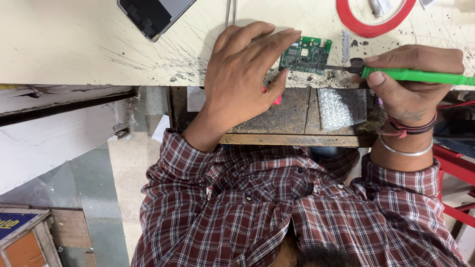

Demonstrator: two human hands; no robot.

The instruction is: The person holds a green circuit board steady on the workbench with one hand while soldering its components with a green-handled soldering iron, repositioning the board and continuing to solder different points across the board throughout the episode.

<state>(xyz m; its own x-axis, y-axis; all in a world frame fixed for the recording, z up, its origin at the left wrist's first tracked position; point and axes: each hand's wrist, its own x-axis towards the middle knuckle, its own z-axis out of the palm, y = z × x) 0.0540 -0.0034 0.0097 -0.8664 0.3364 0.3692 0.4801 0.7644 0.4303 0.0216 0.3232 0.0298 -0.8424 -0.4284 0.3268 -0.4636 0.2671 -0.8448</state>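
Observation:
A small green circuit board (306, 54) lies at the near edge of a scratched cream worktop (74, 44). My left hand (242, 74) steadies it, fingers over its left side and thumb at its lower left corner. My right hand (410, 84) grips a green-handled tool (420, 75) like a pen. The tool's dark metal tip (339, 67) touches the board's right edge. I wear a thread band and a metal bangle on the right wrist.
A red tape ring (372, 24) lies at the back right and a dark flat device (151, 15) at the back left. Below the table edge, an open wooden drawer (292, 116) holds a bubble-wrap piece (341, 106). A red metal frame (457, 168) stands at the right.

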